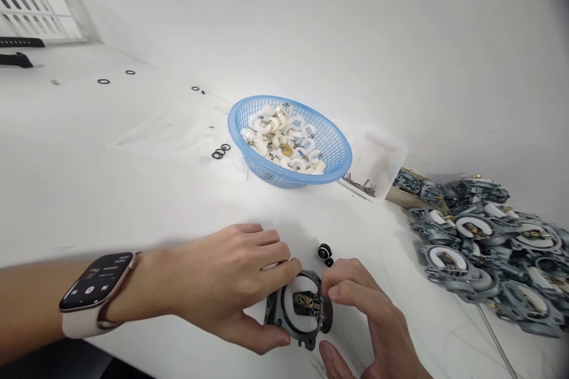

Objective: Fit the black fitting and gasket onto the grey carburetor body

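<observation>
A grey metal carburetor body (316, 340) lies at the table's front, its open side facing up. A white ring-shaped float (293, 317) sits in it around brass parts. My left hand (235, 287) is closed around the carburetor's left side, fingers over the far edge and thumb at the near edge. My right hand (373, 314) is at the other side, its index fingertip at the carburetor's right edge by the float hinge. Its thumb is spread away from the index finger, and nothing shows between them. Small black round parts (325, 252) lie just beyond the carburetor.
A blue basket (291, 177) of white floats stands behind my hands. Beside it, a clear plastic box (386, 160) holds thin metal pins (361, 185). Several carburetors (484, 249) are piled at right, near a thin rod (495, 337). Black rubber rings (219, 154) lie left of the basket.
</observation>
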`<state>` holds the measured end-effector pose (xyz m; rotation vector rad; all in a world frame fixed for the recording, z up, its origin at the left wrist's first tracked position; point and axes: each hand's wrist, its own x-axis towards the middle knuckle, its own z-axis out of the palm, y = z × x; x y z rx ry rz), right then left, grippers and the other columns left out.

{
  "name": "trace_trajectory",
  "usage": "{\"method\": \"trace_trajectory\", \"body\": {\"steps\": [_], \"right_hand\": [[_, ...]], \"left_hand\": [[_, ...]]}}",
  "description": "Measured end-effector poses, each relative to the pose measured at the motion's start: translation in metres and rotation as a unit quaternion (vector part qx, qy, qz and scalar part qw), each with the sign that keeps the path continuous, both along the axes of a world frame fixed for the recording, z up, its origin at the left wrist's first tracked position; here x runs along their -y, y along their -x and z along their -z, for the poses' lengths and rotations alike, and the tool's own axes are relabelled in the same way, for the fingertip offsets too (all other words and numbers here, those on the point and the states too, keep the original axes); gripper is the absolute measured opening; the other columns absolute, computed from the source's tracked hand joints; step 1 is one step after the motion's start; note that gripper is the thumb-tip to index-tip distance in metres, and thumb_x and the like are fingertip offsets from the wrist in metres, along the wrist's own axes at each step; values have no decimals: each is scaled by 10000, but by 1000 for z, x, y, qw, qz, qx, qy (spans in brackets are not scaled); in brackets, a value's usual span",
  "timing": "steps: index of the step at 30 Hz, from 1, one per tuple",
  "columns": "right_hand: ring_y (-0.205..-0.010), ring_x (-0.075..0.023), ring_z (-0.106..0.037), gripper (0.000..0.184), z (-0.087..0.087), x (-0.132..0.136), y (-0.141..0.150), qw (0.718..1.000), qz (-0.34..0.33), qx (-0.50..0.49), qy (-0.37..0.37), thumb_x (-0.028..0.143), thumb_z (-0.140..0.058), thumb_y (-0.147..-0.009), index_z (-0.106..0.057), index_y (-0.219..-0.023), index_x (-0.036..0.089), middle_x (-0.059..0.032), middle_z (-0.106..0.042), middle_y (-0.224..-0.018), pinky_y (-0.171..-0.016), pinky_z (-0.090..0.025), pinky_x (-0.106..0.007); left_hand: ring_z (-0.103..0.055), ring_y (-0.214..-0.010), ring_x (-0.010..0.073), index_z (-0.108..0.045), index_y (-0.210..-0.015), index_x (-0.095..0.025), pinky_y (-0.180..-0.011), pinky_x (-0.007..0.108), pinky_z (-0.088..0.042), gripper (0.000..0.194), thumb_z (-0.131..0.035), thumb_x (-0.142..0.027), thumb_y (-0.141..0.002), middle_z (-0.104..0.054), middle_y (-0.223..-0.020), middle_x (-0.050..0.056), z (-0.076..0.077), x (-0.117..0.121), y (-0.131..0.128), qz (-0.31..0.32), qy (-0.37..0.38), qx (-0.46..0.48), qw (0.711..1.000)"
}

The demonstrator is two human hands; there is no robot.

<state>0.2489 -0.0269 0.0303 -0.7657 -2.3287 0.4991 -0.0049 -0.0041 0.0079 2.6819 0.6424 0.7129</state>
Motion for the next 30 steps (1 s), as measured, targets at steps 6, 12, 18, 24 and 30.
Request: {"method": "trace_trajectory", "body": {"steps": [6,12,18,24,30], "right_hand": [[-921,-189,-585,453,8,-2,-3,999,5,-17,-26,8,-560,-795,-457,-1199,186,-60,-565,-1014,-836,-547,-339],[-931,-195,-566,504,13,-2,-6,1000,-8,-21,2,-26,-559,-781,-454,-1225,187,-70,-549,-1036,-786,-550,-338],[-926,-204,-572,481,13,-1,-5,1000,-5,-24,-5,-6,-561,-789,-465,-1217,190,-67,-550,-1027,-806,-557,-369],[-881,-188,-580,458,11,-4,0,1000,-9,-26,-12,-13,-544,-788,-476,-1195,184,-57,-566,-982,-770,-568,-345],[-894,-200,-601,456,13,0,-5,999,4,-36,-13,16,-589,-793,-498,-1203,194,-61,-581,-1006,-780,-565,-350]], "left_hand": [[-594,-750,219,-561,-1276,-113,-696,350,-481,467,-596,-463,-968,-644,-863,63,-4,0,0,6,-2,-13,1000],[-594,-757,210,-568,-1266,-130,-721,355,-488,459,-656,-458,-957,-642,-868,47,-2,0,0,-3,-2,-9,1000],[-594,-763,205,-570,-1262,-125,-723,358,-488,490,-693,-472,-938,-643,-880,44,1,1,0,-3,-4,6,1000],[-599,-767,207,-567,-1262,-125,-731,355,-485,488,-691,-471,-941,-643,-878,46,-1,1,1,-3,-6,1,1000],[-591,-749,201,-565,-1258,-132,-711,352,-479,488,-693,-477,-937,-638,-866,35,1,0,0,-4,-10,2,1000]]}}
